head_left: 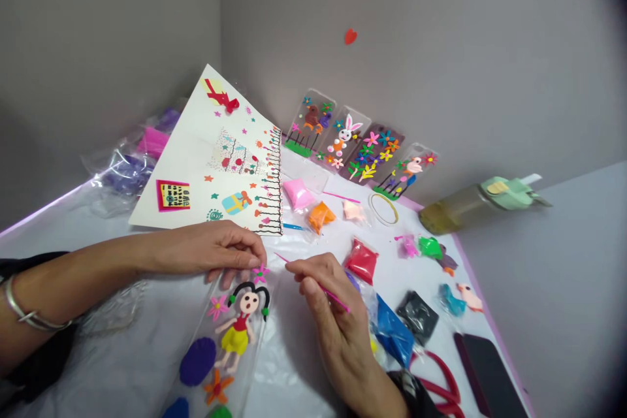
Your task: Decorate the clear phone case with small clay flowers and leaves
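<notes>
Case [245, 369] just below the left hand [230, 249] already has a doll [240, 326] and flowers [217, 386], with bare gaps; can't tell if that hand grips; right hand [337, 330] pinches a stick [337, 302].

From where I operate, the clear case [243, 372] runs off the bottom edge, which crops its blue patch [176, 409] and green patch [220, 412]; the left hand [232, 251] covers its top end. The phone [492, 372] and red scissors [447, 394] are cropped there too. The right hand [337, 333] mostly hides something yellow [373, 345]. I find the card's writing [179, 196] too small to read.
</notes>
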The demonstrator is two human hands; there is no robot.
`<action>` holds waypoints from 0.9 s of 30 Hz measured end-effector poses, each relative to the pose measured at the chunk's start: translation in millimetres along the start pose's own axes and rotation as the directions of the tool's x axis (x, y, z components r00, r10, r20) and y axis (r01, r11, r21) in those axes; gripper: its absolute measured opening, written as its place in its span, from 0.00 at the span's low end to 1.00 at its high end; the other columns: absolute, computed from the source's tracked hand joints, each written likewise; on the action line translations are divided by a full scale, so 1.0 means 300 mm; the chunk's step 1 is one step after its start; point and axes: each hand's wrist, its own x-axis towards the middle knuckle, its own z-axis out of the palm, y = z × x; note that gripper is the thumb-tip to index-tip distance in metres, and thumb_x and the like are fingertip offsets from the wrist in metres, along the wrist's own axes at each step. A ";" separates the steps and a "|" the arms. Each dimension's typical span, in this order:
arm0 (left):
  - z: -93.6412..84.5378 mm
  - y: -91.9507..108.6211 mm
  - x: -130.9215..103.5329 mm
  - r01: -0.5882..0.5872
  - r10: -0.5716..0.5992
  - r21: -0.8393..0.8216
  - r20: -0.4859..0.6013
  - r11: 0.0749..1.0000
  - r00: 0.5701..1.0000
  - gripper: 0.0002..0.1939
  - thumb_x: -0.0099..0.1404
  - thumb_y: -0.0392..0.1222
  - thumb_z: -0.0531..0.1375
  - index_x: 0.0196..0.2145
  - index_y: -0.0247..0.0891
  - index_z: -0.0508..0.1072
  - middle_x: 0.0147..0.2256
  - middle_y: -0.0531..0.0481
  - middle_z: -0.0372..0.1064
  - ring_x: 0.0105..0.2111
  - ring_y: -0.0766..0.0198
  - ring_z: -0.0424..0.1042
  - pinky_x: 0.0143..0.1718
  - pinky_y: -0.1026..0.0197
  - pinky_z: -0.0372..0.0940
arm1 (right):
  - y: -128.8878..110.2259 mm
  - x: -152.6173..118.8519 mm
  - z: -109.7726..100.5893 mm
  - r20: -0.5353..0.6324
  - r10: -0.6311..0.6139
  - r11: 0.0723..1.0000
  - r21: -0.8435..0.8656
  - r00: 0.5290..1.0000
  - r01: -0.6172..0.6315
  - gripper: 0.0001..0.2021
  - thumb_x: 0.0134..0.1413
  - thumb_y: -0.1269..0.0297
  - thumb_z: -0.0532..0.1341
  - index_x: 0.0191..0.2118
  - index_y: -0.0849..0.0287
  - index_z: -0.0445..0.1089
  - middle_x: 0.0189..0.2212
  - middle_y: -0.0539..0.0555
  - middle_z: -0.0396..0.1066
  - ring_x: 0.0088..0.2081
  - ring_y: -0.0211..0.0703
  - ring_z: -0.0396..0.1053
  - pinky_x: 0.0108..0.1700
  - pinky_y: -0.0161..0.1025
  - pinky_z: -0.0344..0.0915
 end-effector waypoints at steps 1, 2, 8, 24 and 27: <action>0.000 -0.002 0.001 0.001 -0.001 0.000 -0.002 1.000 1.000 0.17 0.73 0.59 0.64 0.46 0.43 0.80 0.31 0.53 0.72 0.27 0.62 0.74 0.25 0.66 0.64 | 0.001 0.002 0.003 -0.018 0.019 1.000 0.011 1.000 -0.019 0.12 0.82 0.61 0.58 0.52 0.51 0.82 0.39 0.52 0.79 0.40 0.44 0.76 0.43 0.39 0.73; 0.000 -0.005 0.002 0.003 -0.003 -0.002 -0.003 1.000 1.000 0.18 0.72 0.59 0.64 0.46 0.43 0.80 0.31 0.53 0.72 0.27 0.62 0.74 0.25 0.66 0.63 | 0.002 0.004 0.006 -0.041 0.045 0.999 0.024 0.998 -0.044 0.11 0.81 0.61 0.59 0.49 0.53 0.81 0.37 0.52 0.78 0.38 0.43 0.76 0.41 0.38 0.73; 0.001 -0.002 0.003 0.012 -0.012 -0.014 -0.005 1.000 1.000 0.18 0.71 0.59 0.66 0.46 0.43 0.80 0.34 0.51 0.76 0.28 0.61 0.76 0.25 0.67 0.63 | 0.012 0.020 0.017 -0.128 0.153 0.987 0.079 0.980 -0.143 0.09 0.73 0.65 0.65 0.37 0.55 0.76 0.30 0.49 0.76 0.31 0.40 0.74 0.31 0.33 0.68; -0.002 0.001 0.001 0.005 -0.005 -0.002 0.001 1.000 1.000 0.18 0.72 0.60 0.65 0.46 0.43 0.79 0.34 0.51 0.76 0.27 0.63 0.74 0.25 0.67 0.64 | 0.026 0.020 0.020 -0.044 0.083 0.997 0.007 0.996 -0.083 0.08 0.74 0.69 0.61 0.39 0.54 0.74 0.34 0.50 0.78 0.34 0.42 0.74 0.37 0.36 0.70; -0.002 -0.001 0.003 -0.003 0.003 -0.003 0.001 1.000 1.000 0.17 0.73 0.58 0.64 0.46 0.43 0.79 0.34 0.51 0.77 0.28 0.63 0.74 0.26 0.67 0.64 | 0.024 0.017 0.019 -0.038 0.072 0.997 0.007 0.997 -0.072 0.08 0.75 0.69 0.61 0.40 0.54 0.74 0.34 0.50 0.77 0.35 0.41 0.74 0.37 0.36 0.69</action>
